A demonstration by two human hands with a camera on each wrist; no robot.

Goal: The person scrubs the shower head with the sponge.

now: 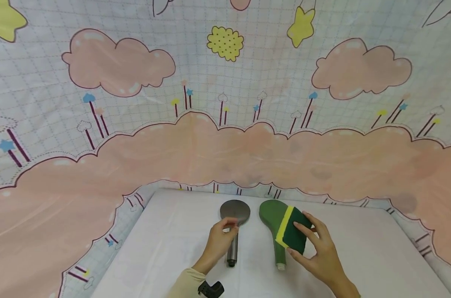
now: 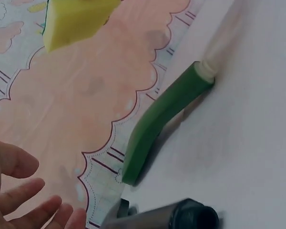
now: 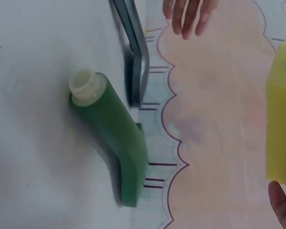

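My right hand (image 1: pixel 318 252) pinches a yellow sponge (image 1: pixel 297 227) with a dark green scouring side between thumb and fingers. In the head view the sponge overlaps a green shower head (image 1: pixel 275 215), whose pale threaded end points toward me. My left hand (image 1: pixel 221 240) holds nothing; its fingers are loosely bent and overlap the neck of a grey shower head (image 1: pixel 235 210). The left wrist view has those fingers (image 2: pixel 33 205) apart, away from the green shower head (image 2: pixel 157 121). In the right wrist view the sponge (image 3: pixel 280 119) is raised off the table, at the right edge.
Both shower heads lie side by side on a white table (image 1: pixel 165 231), handles toward me. Behind and around the table hangs a cloth (image 1: pixel 247 157) printed with clouds and stars. A black band (image 1: pixel 211 289) is on the left wrist, below a light sleeve (image 1: pixel 188 283).
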